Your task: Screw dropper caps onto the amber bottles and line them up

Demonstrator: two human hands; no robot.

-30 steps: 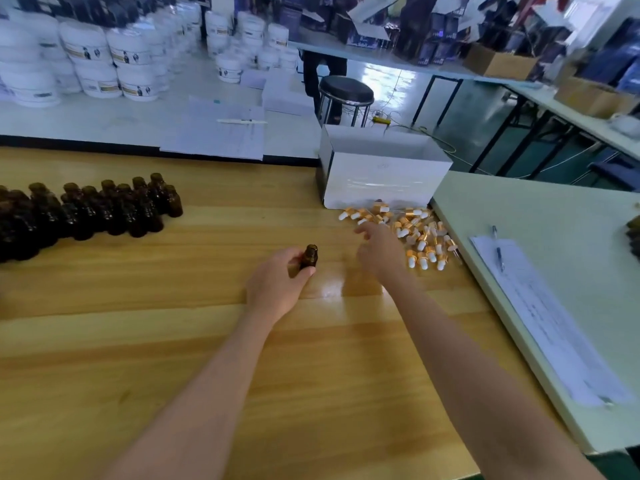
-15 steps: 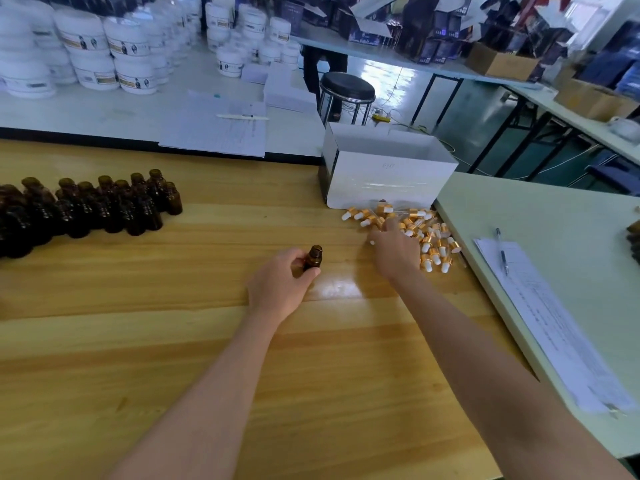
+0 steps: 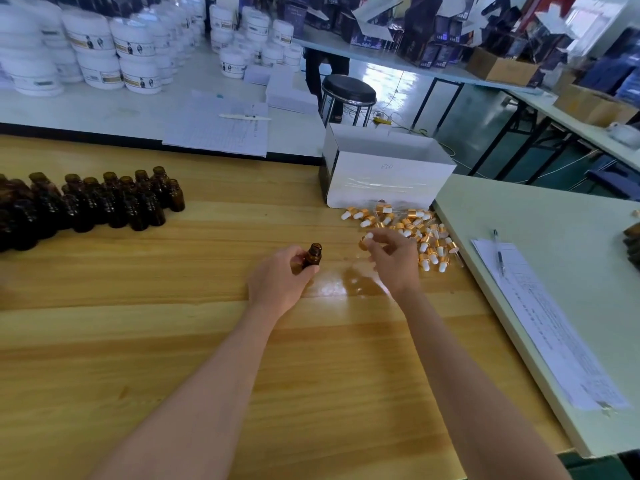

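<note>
My left hand (image 3: 282,278) grips a small uncapped amber bottle (image 3: 312,256), held upright just above the wooden table (image 3: 173,341). My right hand (image 3: 393,258) holds a gold dropper cap with a white bulb (image 3: 365,241) in its fingertips, a short way right of the bottle's mouth. A loose pile of dropper caps (image 3: 415,230) lies on the table behind my right hand. Several uncapped amber bottles (image 3: 97,202) stand clustered at the far left.
A white open box (image 3: 384,181) stands behind the cap pile. A pale green table (image 3: 554,237) adjoins on the right, with a paper sheet (image 3: 550,327) and pen (image 3: 498,252). White jars (image 3: 104,53), papers and a stool (image 3: 348,91) are beyond.
My right hand has lifted off the cap pile with one dropper cap and drawn back toward the bottle. My left hand has kept hold of the bottle in about the same place.
</note>
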